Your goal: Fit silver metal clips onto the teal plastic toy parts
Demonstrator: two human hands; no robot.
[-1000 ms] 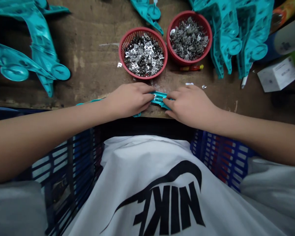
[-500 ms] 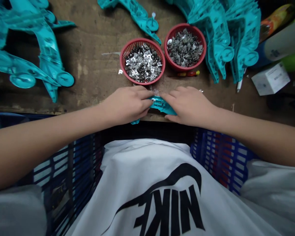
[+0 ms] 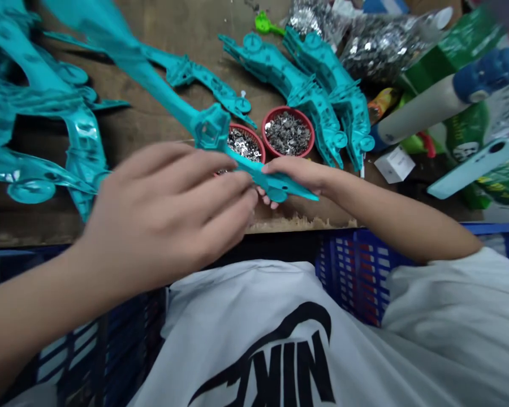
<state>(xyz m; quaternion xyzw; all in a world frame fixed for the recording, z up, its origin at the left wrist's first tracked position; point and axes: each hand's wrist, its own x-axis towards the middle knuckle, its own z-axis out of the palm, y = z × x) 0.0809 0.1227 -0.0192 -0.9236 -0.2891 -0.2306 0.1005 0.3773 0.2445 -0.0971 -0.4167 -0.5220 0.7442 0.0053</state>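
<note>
A long turquoise plastic part slants from the upper left down to my hands. My right hand grips its lower end, thumb on top and fingertips showing underneath. Raised close to the camera, my left hand is slightly blurred, its fingers stretched out and a little bent in front of the part; whether they touch it I cannot tell. Behind the hands are two red baskets of small metal clips: one basket is partly hidden by the part and my left hand, the other basket shows whole.
More turquoise parts are piled at the left. A single one and two curved ones lie farther back. At the right are a white box, a white bottle, a pale phone-like slab and bags of metal pieces.
The turquoise part has come up from the table edge and now extends to the upper left. My left hand has risen toward the camera; the right keeps hold. The view has shifted.
</note>
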